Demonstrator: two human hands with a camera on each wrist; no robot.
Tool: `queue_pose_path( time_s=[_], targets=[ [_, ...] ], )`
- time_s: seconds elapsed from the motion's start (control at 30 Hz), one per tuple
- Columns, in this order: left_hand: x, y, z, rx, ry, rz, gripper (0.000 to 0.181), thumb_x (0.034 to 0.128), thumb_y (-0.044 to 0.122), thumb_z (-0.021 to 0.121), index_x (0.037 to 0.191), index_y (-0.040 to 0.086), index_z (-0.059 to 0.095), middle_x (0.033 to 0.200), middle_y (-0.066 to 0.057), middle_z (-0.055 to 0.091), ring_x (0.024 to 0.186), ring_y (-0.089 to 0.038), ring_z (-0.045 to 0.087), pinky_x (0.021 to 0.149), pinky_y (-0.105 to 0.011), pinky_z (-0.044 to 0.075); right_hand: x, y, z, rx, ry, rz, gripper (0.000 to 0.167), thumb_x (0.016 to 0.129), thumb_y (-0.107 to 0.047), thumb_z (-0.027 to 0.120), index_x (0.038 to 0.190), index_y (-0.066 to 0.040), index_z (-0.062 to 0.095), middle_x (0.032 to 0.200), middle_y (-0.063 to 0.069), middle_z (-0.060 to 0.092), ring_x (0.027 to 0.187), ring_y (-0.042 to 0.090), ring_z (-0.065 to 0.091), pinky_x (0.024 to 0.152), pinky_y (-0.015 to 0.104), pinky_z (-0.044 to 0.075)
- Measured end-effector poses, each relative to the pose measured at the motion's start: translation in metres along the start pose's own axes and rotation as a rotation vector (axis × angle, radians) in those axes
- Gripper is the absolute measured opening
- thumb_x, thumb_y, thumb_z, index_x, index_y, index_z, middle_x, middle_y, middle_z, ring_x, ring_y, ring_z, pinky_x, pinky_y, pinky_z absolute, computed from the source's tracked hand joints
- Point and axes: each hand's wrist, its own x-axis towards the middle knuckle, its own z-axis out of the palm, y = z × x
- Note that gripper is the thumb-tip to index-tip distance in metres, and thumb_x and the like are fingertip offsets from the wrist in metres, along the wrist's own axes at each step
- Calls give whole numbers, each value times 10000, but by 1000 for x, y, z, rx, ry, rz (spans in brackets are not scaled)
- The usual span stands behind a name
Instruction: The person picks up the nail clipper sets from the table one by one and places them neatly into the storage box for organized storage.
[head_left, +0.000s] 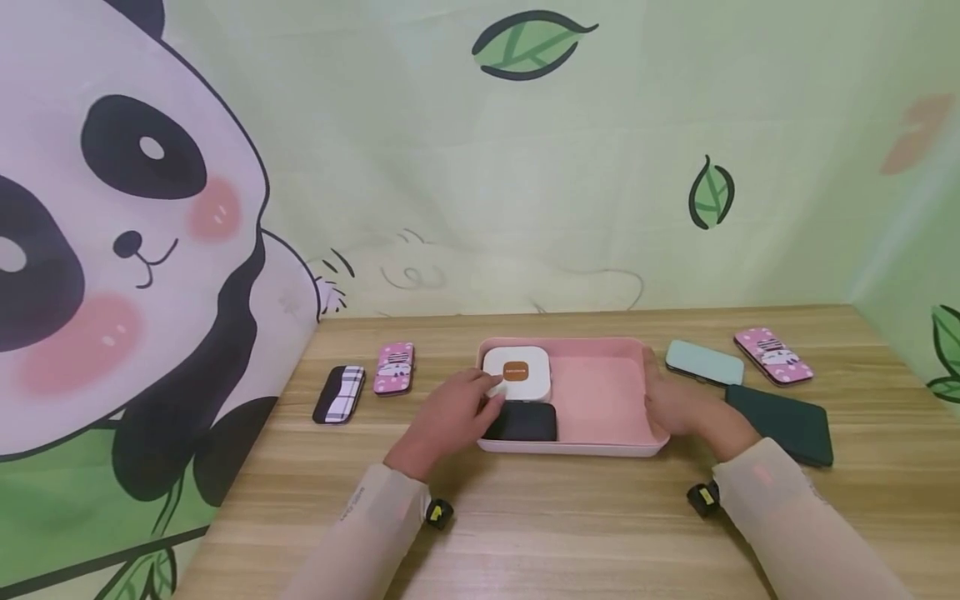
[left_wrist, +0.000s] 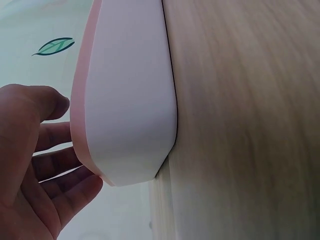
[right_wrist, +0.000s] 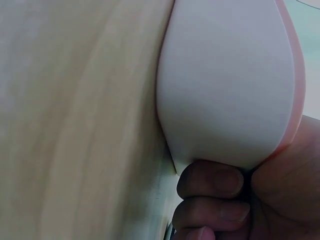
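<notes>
A pink tray with a white outside (head_left: 603, 400) (left_wrist: 127, 100) (right_wrist: 225, 85) lies on the table. In its left end are a white rounded case with an orange label (head_left: 534, 385) and, in front of that, a black case (head_left: 531, 422). My left hand (head_left: 450, 417) (left_wrist: 30, 160) reaches over the tray's left end, fingers loosely bent, its fingertips by the two cases. At the right end, my right hand (head_left: 697, 408) (right_wrist: 280, 200) grips the tray, with curled fingers against the outer wall in the right wrist view.
Left of the tray lie a black-and-plaid case (head_left: 340, 395) and a pink patterned case (head_left: 393, 368). On the right are a mint case (head_left: 705, 362), another pink patterned case (head_left: 773, 356) and a dark green flat case (head_left: 783, 425) beside my right wrist. A printed cloth (head_left: 450, 167) hangs behind.
</notes>
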Motion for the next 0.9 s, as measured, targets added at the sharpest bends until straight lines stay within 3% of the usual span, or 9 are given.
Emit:
queue_pose_path(
  time_s=[0.27, 0.67, 0.8, 0.9],
  targets=[
    [0, 1, -2, -15, 20, 7, 435, 1018, 357, 552, 1378, 119, 607, 1286, -56, 633, 1089, -193, 611, 1011, -392, 505, 2, 3, 0, 13, -15, 18, 779, 1041, -128, 347, 1505, 77, -244, 600, -2, 438, 461, 115, 354, 456, 258, 308],
    [-1, 6, -11, -60, 129, 43, 467, 995, 374, 583, 1413, 166, 566, 1339, -48, 593, 896, -148, 539, 885, -359, 509, 1, 1, 1, -22, 15, 30, 774, 1026, -137, 359, 1517, 95, -192, 588, -4, 449, 460, 120, 362, 457, 265, 302],
    [-1, 9, -16, -63, 185, 64, 475, 989, 386, 589, 1402, 153, 576, 1426, -55, 547, 1042, -182, 534, 967, -377, 491, 0, 0, 0, -44, 17, 48, 775, 1033, -170, 367, 1531, 83, -170, 618, 29, 487, 476, 131, 392, 463, 282, 319],
    [-2, 10, -20, -77, 221, 84, 480, 988, 393, 583, 1399, 145, 578, 1459, -53, 520, 1240, -226, 500, 1077, -411, 445, -1, 0, -3, -92, 36, 28, 773, 1049, -222, 393, 1536, 109, -108, 914, 227, 668, 630, 183, 555, 556, 355, 440]
  ],
)
